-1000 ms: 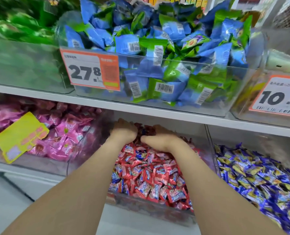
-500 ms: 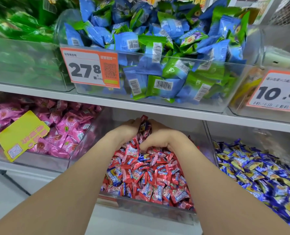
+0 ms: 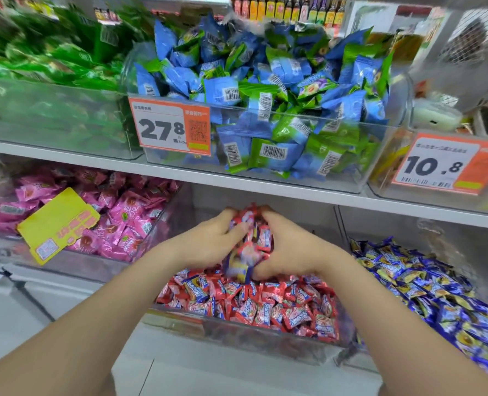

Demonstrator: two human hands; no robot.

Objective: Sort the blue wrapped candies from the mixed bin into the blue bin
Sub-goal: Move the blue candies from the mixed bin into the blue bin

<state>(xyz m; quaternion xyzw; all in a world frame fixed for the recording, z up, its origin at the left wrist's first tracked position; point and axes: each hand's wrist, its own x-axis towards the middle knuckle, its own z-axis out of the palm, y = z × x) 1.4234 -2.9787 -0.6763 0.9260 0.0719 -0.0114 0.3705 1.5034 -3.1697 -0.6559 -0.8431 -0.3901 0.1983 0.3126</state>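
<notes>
My left hand (image 3: 208,241) and my right hand (image 3: 291,247) are cupped together above the mixed bin (image 3: 265,335). Between them they hold a heap of red and blue wrapped candies (image 3: 250,241), blurred. Some candies at the bottom of the heap look to be slipping out. The mixed bin on the lower shelf is full of red wrapped candies (image 3: 262,307) with a few blue ones among them. To its right is the blue bin (image 3: 459,244), filled with dark blue and yellow wrapped candies (image 3: 425,284).
A bin of pink candies (image 3: 117,215) with a yellow tag (image 3: 57,224) sits to the left. On the shelf above are a clear bin of blue and green packets (image 3: 265,104) with a 27.8 price tag (image 3: 170,127), green packets (image 3: 48,55) and a 10.8 tag (image 3: 442,164).
Both hands dug into the back of the mixed bin, closed together round a heap of candies and lifted it up and toward me.
</notes>
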